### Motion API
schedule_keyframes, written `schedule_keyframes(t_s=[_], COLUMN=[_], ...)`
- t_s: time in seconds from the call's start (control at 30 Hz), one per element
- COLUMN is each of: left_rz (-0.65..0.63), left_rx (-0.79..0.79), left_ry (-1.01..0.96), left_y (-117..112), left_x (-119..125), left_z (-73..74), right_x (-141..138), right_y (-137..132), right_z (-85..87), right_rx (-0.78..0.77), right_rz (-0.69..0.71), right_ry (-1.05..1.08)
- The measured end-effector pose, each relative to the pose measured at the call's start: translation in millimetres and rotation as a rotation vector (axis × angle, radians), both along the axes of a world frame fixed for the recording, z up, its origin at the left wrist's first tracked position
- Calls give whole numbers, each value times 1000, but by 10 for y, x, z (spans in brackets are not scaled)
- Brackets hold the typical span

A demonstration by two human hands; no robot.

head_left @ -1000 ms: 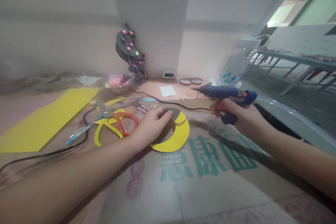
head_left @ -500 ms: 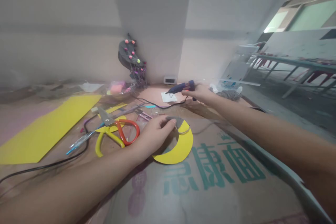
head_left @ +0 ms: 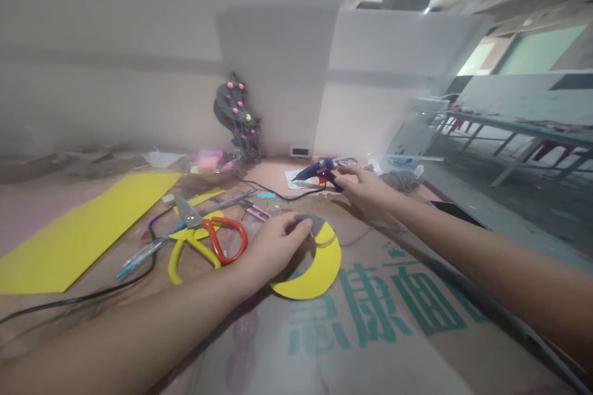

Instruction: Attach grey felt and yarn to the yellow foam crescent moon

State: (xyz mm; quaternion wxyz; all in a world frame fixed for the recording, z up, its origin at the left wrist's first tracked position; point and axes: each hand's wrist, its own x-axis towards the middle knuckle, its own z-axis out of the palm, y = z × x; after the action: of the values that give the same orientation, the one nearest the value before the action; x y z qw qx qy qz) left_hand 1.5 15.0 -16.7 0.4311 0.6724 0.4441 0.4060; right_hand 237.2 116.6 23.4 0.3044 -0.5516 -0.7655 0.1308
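My left hand [head_left: 280,241] pinches the upper end of a yellow crescent cutout [head_left: 319,274], where grey yarn [head_left: 317,223] is wound around it. A loose strand of yarn crosses the yellow part just below. At the back, a dark blue hot glue gun [head_left: 319,170] rests with its nozzle over a small white sheet [head_left: 293,179], a red light showing on its body. Close behind its handle is my right hand [head_left: 364,186], thumb and fingers apart and holding nothing. Scissors [head_left: 208,237] with red and yellow handles lie left of my left hand.
A large yellow sheet [head_left: 88,234] covers the left side, with a black cord [head_left: 78,300] near it. A utility knife [head_left: 254,210] lies beyond the scissors. A grey crescent with pompoms [head_left: 229,105] stands against the wall. Grey yarn [head_left: 401,181] sits at the right edge.
My right hand has let go of the glue gun, which now rests lower by the white sheet. My left hand keeps its pinch on the crescent. The view has tilted slightly upward.
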Motion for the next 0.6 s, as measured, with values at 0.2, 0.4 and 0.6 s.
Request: schedule_keyframes(t_s=[0.2, 0.4, 0.6], left_rz=[6, -14, 11], left_rx=[58, 70, 50], left_ry=[22, 14, 13], left_y=[-16, -29, -22], left_x=[-3, -3, -1], left_z=[27, 54, 56], right_x=[-44, -237, -156], right_y=[-629, -1090, -1072], right_z=[84, -89, -211], right_rx=[-65, -684, -806], right_rz=[159, 422, 470], right_ry=[185, 595, 682])
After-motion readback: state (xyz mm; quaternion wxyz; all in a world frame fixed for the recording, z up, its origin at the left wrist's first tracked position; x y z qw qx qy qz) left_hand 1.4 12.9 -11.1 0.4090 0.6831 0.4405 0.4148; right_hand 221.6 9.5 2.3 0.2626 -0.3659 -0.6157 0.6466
